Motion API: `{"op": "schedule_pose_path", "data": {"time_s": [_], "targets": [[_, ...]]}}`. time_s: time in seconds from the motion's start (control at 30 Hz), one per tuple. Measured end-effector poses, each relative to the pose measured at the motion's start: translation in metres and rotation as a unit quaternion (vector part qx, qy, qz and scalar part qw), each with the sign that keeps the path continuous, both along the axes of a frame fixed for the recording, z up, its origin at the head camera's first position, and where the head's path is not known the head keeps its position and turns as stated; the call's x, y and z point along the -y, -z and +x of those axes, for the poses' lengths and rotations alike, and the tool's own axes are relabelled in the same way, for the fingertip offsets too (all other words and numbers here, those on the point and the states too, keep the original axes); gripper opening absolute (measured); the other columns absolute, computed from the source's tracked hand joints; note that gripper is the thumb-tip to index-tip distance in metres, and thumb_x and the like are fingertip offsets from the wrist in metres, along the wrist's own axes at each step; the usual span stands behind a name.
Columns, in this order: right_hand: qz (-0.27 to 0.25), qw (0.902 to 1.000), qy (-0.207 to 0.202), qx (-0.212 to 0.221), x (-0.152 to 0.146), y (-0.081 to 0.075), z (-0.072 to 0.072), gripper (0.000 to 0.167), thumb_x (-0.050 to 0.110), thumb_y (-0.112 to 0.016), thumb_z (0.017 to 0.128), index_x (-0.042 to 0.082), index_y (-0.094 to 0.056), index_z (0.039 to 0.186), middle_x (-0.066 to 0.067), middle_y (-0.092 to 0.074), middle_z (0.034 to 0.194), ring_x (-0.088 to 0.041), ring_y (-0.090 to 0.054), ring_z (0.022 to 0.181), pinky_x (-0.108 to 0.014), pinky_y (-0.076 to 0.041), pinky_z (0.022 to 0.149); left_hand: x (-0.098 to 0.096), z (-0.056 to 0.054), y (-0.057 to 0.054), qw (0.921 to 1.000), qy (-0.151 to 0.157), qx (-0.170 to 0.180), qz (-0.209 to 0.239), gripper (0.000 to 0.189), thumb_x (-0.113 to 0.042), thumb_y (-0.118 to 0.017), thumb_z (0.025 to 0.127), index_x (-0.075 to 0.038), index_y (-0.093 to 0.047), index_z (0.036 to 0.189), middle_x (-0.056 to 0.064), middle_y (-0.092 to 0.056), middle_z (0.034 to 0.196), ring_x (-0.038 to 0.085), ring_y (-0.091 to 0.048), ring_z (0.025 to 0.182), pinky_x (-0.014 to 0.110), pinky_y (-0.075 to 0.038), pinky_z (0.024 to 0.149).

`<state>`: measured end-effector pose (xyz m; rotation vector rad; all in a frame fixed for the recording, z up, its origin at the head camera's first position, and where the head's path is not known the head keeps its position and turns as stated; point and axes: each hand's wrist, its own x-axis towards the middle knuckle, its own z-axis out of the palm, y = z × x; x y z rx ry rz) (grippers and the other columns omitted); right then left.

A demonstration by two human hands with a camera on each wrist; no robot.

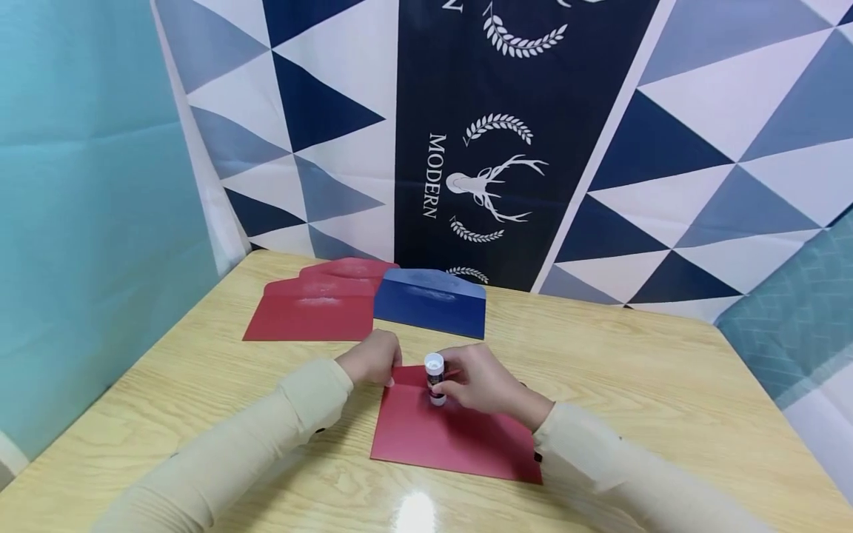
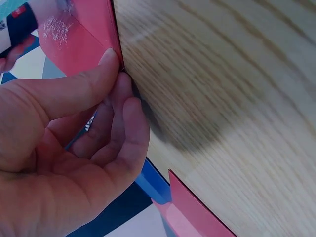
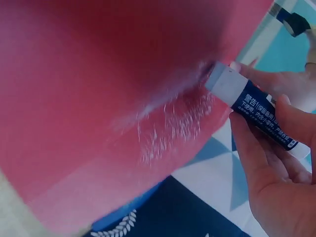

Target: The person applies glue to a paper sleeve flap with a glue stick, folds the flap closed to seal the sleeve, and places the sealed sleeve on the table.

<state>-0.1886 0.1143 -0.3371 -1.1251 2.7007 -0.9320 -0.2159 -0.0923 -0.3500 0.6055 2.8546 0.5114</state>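
Observation:
A red envelope (image 1: 453, 437) lies on the table with its flap opened away from the person. My right hand (image 1: 483, 381) grips a glue stick (image 1: 435, 379), a white tube with a dark blue label, its tip pressed down near the flap fold. White glue streaks (image 3: 173, 123) show on the red paper in the right wrist view. My left hand (image 1: 375, 357) pinches the envelope's left edge by the fold, thumb on top, as the left wrist view shows.
Behind the hands on the wooden table (image 1: 633, 400) lie a red envelope (image 1: 313, 318), another red one (image 1: 349, 268) partly under it, and a blue envelope (image 1: 433, 307). Whitish smears mark their flaps. A patterned curtain (image 1: 333, 126) hangs behind the table.

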Motion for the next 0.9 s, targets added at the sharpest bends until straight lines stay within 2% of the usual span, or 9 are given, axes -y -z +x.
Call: {"op": "schedule_pose_path", "data": {"time_s": [0.13, 0.27, 0.4, 0.53, 0.7, 0.9], "targets": [[-0.004, 0.9999, 0.015, 0.001, -0.001, 0.006, 0.000, 0.016, 0.008, -0.075, 0.081, 0.009, -0.069, 0.096, -0.002, -0.073, 0.093, -0.015, -0.072, 0.090, -0.033, -0.058, 0.083, -0.004, -0.001, 0.001, 0.9999, -0.007, 0.011, 0.003, 0.014, 0.001, -0.082, 0.068, -0.006, -0.071, 0.064, 0.002, -0.067, 0.062, 0.010, -0.049, 0.069, 0.021, -0.046, 0.062], [0.000, 0.9993, 0.022, -0.028, -0.008, 0.008, 0.003, 0.015, 0.007, -0.074, 0.081, 0.009, -0.067, 0.094, -0.002, -0.072, 0.092, -0.018, -0.073, 0.091, -0.033, -0.058, 0.081, -0.005, -0.001, -0.002, 0.9999, -0.007, 0.011, 0.000, 0.013, 0.001, -0.082, 0.069, -0.006, -0.072, 0.064, 0.003, -0.068, 0.064, 0.012, -0.055, 0.073, 0.023, -0.050, 0.065], [0.010, 0.9981, 0.029, -0.052, -0.019, 0.007, 0.007, 0.016, 0.007, -0.074, 0.081, 0.009, -0.066, 0.095, -0.002, -0.072, 0.092, -0.019, -0.072, 0.092, -0.034, -0.058, 0.081, -0.005, -0.001, -0.003, 0.9997, -0.015, 0.018, 0.001, 0.013, 0.001, -0.082, 0.068, -0.007, -0.072, 0.065, 0.002, -0.069, 0.065, 0.011, -0.055, 0.074, 0.023, -0.051, 0.068], [-0.001, 0.9984, 0.032, -0.046, -0.031, 0.008, 0.010, 0.017, 0.004, -0.074, 0.081, 0.008, -0.066, 0.095, -0.004, -0.072, 0.092, -0.020, -0.073, 0.090, -0.033, -0.059, 0.080, -0.003, -0.001, -0.001, 0.9992, -0.027, 0.029, 0.004, 0.015, 0.004, -0.081, 0.068, -0.007, -0.072, 0.064, 0.001, -0.067, 0.064, 0.010, -0.050, 0.071, 0.023, -0.050, 0.068], [-0.006, 0.9985, 0.037, -0.040, -0.045, 0.011, 0.012, 0.020, 0.005, -0.074, 0.081, 0.007, -0.066, 0.098, -0.005, -0.072, 0.093, -0.020, -0.073, 0.089, -0.032, -0.059, 0.078, -0.002, -0.001, 0.001, 0.9995, -0.022, 0.024, 0.004, 0.014, 0.003, -0.082, 0.067, -0.008, -0.072, 0.065, 0.001, -0.069, 0.065, 0.010, -0.052, 0.072, 0.023, -0.051, 0.067], [0.011, 0.9971, 0.063, -0.040, -0.055, 0.011, 0.014, 0.020, 0.007, -0.075, 0.080, 0.009, -0.067, 0.099, -0.004, -0.073, 0.095, -0.017, -0.072, 0.087, -0.030, -0.059, 0.077, -0.001, -0.001, 0.000, 0.9997, -0.013, 0.023, -0.001, 0.014, 0.002, -0.081, 0.068, -0.007, -0.072, 0.063, 0.002, -0.068, 0.062, 0.009, -0.048, 0.069, 0.020, -0.047, 0.063]]}}
